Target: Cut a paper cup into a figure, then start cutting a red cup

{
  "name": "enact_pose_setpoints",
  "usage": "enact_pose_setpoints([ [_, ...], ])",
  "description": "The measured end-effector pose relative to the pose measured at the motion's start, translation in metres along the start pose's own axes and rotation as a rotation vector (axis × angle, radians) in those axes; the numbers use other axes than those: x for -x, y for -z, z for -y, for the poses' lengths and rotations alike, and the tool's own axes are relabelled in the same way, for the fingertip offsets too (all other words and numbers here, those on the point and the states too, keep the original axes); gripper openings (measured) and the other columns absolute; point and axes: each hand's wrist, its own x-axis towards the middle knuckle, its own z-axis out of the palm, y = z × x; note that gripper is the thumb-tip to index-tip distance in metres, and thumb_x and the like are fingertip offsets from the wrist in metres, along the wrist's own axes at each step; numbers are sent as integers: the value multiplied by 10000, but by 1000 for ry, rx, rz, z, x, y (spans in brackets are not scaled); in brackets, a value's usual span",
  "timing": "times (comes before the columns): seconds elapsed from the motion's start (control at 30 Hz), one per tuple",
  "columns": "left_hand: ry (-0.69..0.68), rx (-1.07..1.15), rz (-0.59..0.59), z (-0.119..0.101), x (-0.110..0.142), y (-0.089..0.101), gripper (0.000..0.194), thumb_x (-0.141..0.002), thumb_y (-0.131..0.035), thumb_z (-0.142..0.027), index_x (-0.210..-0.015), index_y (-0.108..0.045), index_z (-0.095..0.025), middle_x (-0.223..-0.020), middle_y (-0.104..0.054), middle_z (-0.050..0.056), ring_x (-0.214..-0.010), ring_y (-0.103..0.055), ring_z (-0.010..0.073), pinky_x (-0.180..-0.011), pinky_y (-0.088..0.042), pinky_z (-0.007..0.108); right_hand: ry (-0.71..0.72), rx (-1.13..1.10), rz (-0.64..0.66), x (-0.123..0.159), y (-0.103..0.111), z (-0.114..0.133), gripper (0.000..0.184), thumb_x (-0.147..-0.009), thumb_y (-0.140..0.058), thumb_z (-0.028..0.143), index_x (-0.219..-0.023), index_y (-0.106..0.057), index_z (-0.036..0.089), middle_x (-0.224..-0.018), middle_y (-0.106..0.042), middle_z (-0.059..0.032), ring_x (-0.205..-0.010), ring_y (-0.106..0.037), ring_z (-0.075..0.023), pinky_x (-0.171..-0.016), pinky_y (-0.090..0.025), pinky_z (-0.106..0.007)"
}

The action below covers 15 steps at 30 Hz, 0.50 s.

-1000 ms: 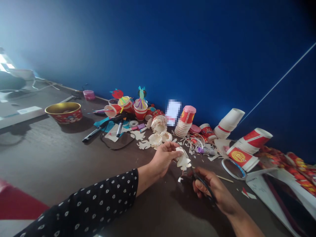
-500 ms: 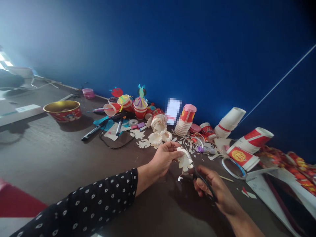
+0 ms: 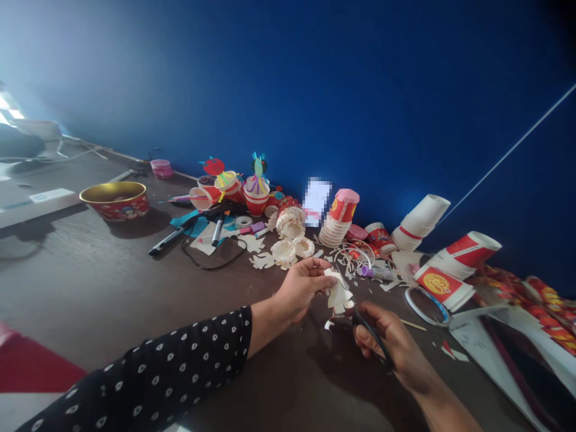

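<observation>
Pinched between the thumb and fingers of my left hand (image 3: 302,289) is a white paper cutout (image 3: 338,295) with a wavy, notched edge. My right hand (image 3: 387,336) is closed around the dark handles of a pair of scissors (image 3: 374,333). Their blades point up and left, alongside the paper's right edge; how far apart they are is hard to make out. Below the cutout lies a small white paper scrap (image 3: 329,324). Just beyond my left hand sit rounded white paper pieces with scalloped rims (image 3: 283,253).
Paper scraps, markers (image 3: 217,231) and a tape roll (image 3: 243,222) lie behind my hands. Stacked paper cups (image 3: 335,227) stand along the blue wall, more at right (image 3: 445,270). A gold-lined red bowl (image 3: 114,204) is at left, a phone-like dark slab (image 3: 524,360) at right.
The scissor blades have shifted slightly against the paper's right edge. The paper and both hands stay almost in place, and the view has moved very little.
</observation>
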Motion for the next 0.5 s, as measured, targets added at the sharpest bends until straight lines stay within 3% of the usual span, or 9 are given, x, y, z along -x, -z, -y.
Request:
enact_pose_setpoints([
  [0.5,-10,-12,1,-1,1,-1,315,-528,-749,-147,-762,-539,-126,-596,-569,-20,-513,-508,57,-487,-334,175,-43,-52,-47,2,-2,3,405,-585,-685,508,-782,-561,177,-485,-380,75,-408,-309,-67,-379,-265,-197],
])
